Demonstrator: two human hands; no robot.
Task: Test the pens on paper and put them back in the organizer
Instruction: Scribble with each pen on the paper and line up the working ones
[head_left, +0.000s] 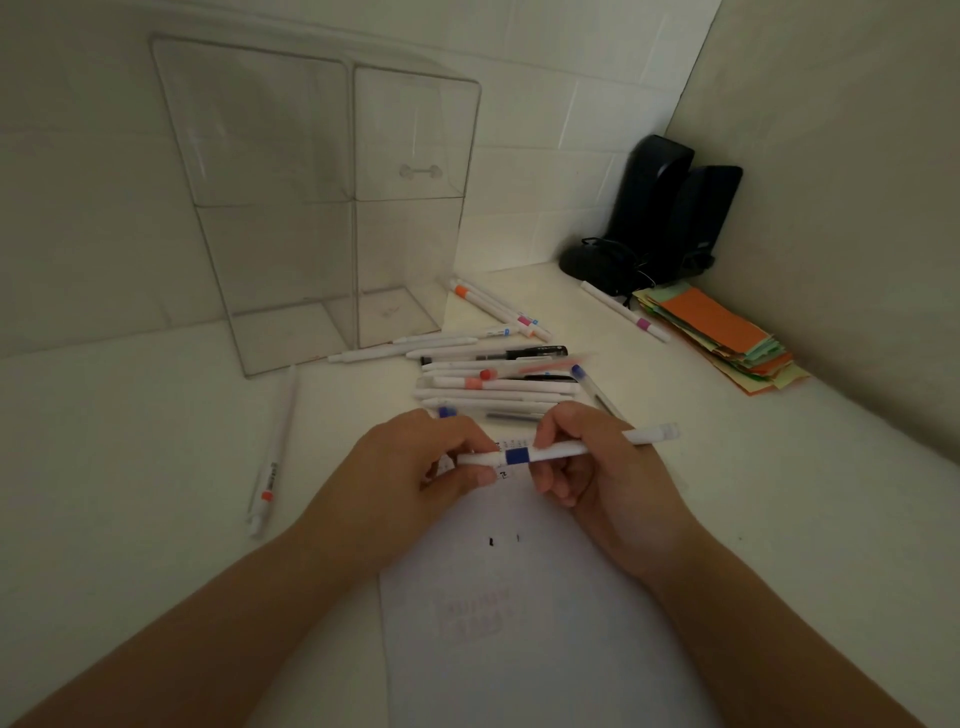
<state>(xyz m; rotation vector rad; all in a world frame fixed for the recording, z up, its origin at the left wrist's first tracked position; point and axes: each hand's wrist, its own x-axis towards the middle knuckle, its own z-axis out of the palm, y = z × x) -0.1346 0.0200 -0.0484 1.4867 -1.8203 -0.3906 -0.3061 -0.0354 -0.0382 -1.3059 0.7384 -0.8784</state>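
Nearest, a white sheet of paper (519, 623) lies on the white desk (130, 415), bearing two small dark marks just below the fingers. Above it, the left hand (410, 467) and right hand (602, 467) hold a white pen with a blue band (566, 449) level between them, fingers curled and pinching the barrel at either side of the band. Just beyond the fingertips lies a heap of pens (493, 374). Farther left stands the clear organizer (311, 208) against the tiled wall (545, 104); far right, coloured paper slips (727, 338) and black speakers (670, 208) fill the corner.
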